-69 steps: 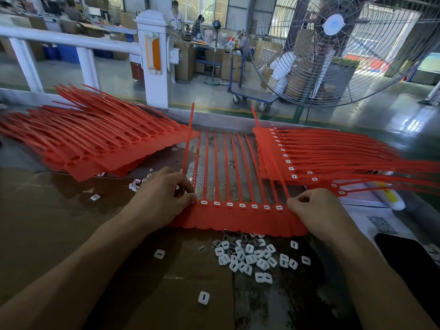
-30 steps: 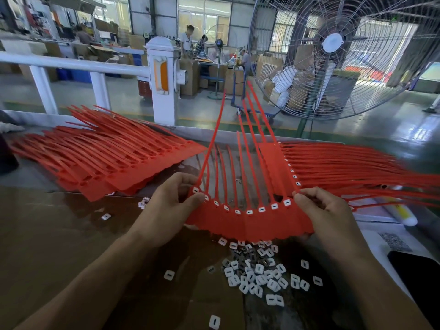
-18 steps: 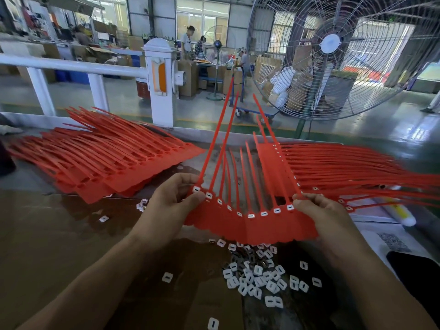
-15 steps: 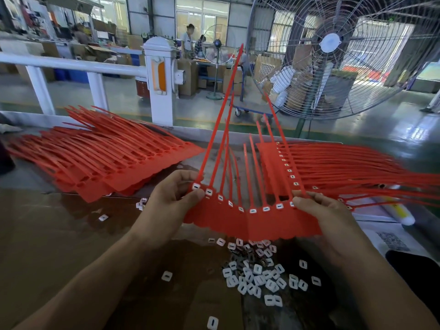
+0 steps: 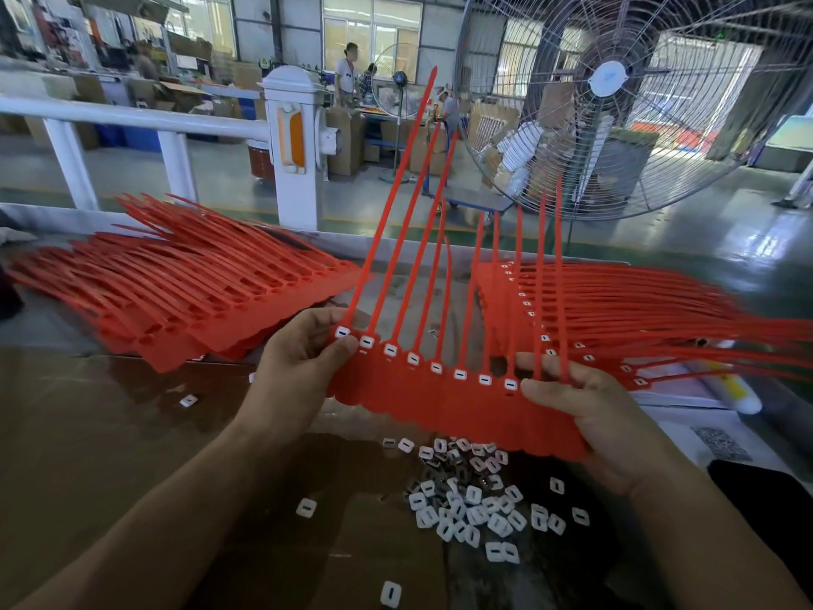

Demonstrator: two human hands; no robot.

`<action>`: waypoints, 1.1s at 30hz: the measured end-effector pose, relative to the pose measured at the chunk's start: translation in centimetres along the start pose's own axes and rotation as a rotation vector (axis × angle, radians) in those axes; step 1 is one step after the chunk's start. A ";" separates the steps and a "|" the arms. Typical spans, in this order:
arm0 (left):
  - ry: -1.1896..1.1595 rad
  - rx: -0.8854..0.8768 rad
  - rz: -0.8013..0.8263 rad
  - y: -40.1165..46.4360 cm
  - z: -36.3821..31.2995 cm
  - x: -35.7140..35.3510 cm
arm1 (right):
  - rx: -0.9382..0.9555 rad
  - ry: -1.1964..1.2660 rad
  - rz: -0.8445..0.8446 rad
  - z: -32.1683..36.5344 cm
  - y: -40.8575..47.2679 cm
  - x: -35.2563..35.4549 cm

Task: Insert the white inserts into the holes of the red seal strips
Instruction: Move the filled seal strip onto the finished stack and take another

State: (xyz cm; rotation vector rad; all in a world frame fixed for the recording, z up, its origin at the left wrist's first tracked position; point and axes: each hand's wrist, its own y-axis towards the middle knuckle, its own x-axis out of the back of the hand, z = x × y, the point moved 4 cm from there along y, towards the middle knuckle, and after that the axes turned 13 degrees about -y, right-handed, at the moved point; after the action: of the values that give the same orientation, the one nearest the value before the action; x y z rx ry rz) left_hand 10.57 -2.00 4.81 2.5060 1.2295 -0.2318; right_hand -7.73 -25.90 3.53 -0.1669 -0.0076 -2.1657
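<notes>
Between the two hands, lifted off the desk (image 5: 110, 433) — filled seal strip sheet (image 5: 448, 402), long axis left-right, left hand (image 5: 299, 367) and right hand (image 5: 602, 416) pinching its ends; finished stack (image 5: 616, 310) lies just beyond the right hand.

factory floor: industrial fan (image 5: 611, 81), cardboard boxes (image 5: 347, 138), stacked seal strips (image 5: 198, 292).

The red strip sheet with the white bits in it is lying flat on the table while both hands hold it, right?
Not flat: the head view shows the red strip sheet lifted off the table, left hand and right hand holding its ends.
</notes>
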 end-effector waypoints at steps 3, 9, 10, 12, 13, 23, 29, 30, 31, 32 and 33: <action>-0.056 0.048 0.020 0.1 0.4 -0.1 | 0.006 -0.007 -0.050 -0.3 0.3 0.3; -0.021 0.027 0.073 0.1 0.5 -0.8 | 0.107 0.041 -0.248 -0.3 1.8 1.3; -0.003 0.021 0.074 0.0 0.4 -0.8 | 0.118 0.057 -0.303 -0.2 2.2 1.7; 0.049 0.020 0.077 -0.1 0.3 -1.0 | 0.118 0.072 -0.416 -0.5 3.0 2.4; 0.071 0.021 0.075 -0.2 0.2 -1.1 | 0.110 0.080 -0.465 -0.8 3.4 2.8; 0.155 0.064 0.060 -0.3 0.6 -1.0 | 0.117 0.049 -0.555 -1.1 3.8 3.6; 0.167 0.069 0.059 -0.5 0.7 -1.0 | 0.243 -0.130 -0.540 0.0 3.2 3.2; 0.167 0.069 0.056 -0.5 0.7 -1.0 | 0.248 -0.113 -0.554 0.1 3.2 3.2; 0.170 0.068 0.056 -0.5 0.7 -0.9 | 0.247 -0.070 -0.577 0.1 3.2 3.3; 0.177 0.066 0.058 -0.5 0.7 -1.0 | 0.237 -0.008 -0.605 0.1 3.1 3.4; 0.184 0.065 0.064 -0.5 0.7 -1.0 | 0.217 0.059 -0.631 0.0 3.2 3.6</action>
State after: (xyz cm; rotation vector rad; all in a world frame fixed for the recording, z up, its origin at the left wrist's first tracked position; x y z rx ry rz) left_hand 9.57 -2.70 4.35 2.6671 1.2252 -0.0254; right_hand -7.11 -30.64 3.82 0.0335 -0.2964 -2.7751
